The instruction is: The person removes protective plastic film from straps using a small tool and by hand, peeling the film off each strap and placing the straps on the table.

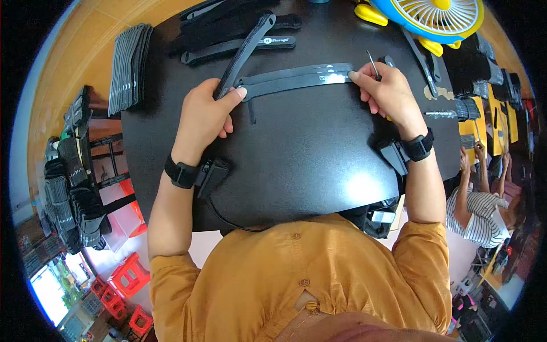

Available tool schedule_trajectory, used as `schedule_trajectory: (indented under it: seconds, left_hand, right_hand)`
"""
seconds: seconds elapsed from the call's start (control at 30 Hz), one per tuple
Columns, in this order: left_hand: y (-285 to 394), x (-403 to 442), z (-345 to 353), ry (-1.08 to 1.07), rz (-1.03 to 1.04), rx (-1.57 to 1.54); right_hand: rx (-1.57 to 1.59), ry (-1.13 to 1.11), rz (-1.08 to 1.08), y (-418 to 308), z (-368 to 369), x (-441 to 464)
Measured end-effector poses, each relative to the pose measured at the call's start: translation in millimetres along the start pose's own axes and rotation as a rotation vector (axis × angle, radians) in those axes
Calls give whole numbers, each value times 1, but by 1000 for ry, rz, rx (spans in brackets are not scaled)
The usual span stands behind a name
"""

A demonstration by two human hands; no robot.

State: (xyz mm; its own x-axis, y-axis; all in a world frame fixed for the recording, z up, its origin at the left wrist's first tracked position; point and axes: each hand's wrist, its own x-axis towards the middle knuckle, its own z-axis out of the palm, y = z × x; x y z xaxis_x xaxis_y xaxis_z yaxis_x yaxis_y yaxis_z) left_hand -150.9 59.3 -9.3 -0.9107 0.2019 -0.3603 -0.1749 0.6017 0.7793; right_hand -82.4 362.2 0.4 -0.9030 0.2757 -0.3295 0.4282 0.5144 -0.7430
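Over the dark table, my left hand pinches the left end of a grey printed strap, its thumb on top near the rounded tip. A second grey strap rises from that same hand toward the upper edge. The strap's right end lies between the thumb and fingers of my right hand, which also holds a thin pointed metal tool. A narrow dark strip hangs below the strap near its left end. Both wrists wear black bands with small devices attached.
Black straps lie at the table's back, with a fanned stack of grey straps at the left edge. A blue and yellow fan stands at the back right. Beyond the right side sits a person in a striped shirt. Red stools are lower left.
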Motion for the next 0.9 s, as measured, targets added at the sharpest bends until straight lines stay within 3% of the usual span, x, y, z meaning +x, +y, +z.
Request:
schedule_trajectory:
  seconds: [0.9]
  left_hand:
    - [-1,2,1,4,29,-5]
  right_hand:
    - [-46,27,-4,-3,2,-1]
